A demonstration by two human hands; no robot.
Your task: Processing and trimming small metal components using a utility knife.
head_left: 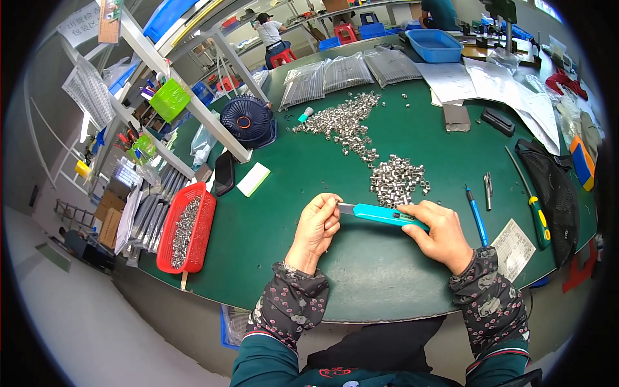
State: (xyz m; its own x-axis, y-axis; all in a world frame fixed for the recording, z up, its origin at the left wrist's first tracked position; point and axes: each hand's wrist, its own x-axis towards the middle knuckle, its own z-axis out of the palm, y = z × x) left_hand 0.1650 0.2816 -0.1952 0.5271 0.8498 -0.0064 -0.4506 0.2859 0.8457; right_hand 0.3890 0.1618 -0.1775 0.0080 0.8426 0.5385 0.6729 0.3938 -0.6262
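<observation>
My right hand (pixel 438 231) is wrapped round a teal utility knife (pixel 380 214), thumb and forefinger along its handle. The knife's blade (pixel 346 208) is out and points left, its tip at the fingertips of my left hand (pixel 314 227). That hand is closed in a pinch on something tiny, mostly hidden by the fingers. Just beyond the knife lies a heap of small metal rings (pixel 398 182). A larger spread of the same rings (pixel 345 119) reaches farther back over the green table (pixel 290 164).
On the left stand a red basket (pixel 205 226) of small metal parts, a phone (pixel 224 173) and a dark fan (pixel 248 121). To the right lie a blue pen (pixel 477 216), a screwdriver (pixel 539 222) and a black mesh bag (pixel 548 193). Bagged tubes (pixel 348 72) lie at the back.
</observation>
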